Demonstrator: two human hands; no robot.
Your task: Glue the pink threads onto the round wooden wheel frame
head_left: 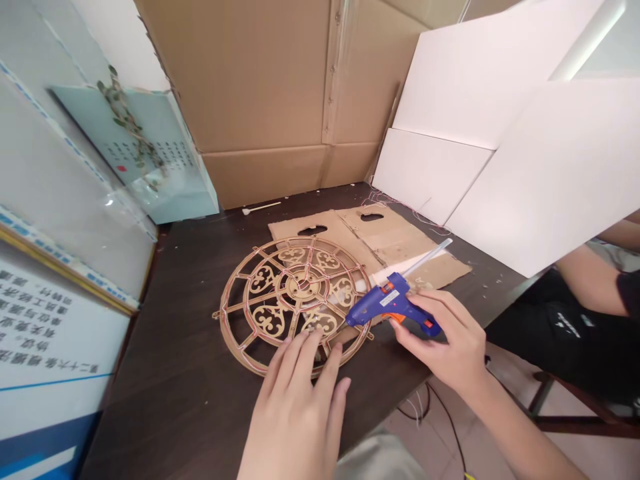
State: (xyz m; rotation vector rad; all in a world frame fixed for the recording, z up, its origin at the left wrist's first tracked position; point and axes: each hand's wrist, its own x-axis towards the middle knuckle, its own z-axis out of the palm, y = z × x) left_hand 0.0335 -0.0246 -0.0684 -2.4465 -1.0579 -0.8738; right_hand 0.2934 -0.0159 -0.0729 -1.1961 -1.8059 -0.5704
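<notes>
A round, laser-cut wooden fretwork disc (295,297) lies flat on the dark brown table (185,347). My left hand (300,407) rests with its fingertips spread on the disc's near rim. My right hand (445,340) grips a blue hot glue gun (393,310) with an orange trigger. Its nozzle points left at the disc's right edge. A clear glue stick (427,257) sticks out of the gun's back.
A flattened cardboard piece (380,240) with two handle cut-outs lies under and behind the disc. Large cardboard boxes (260,93) and white foam boards (500,147) stand behind. Posters lean at left. Another person's arm and dark clothes (585,293) are at right.
</notes>
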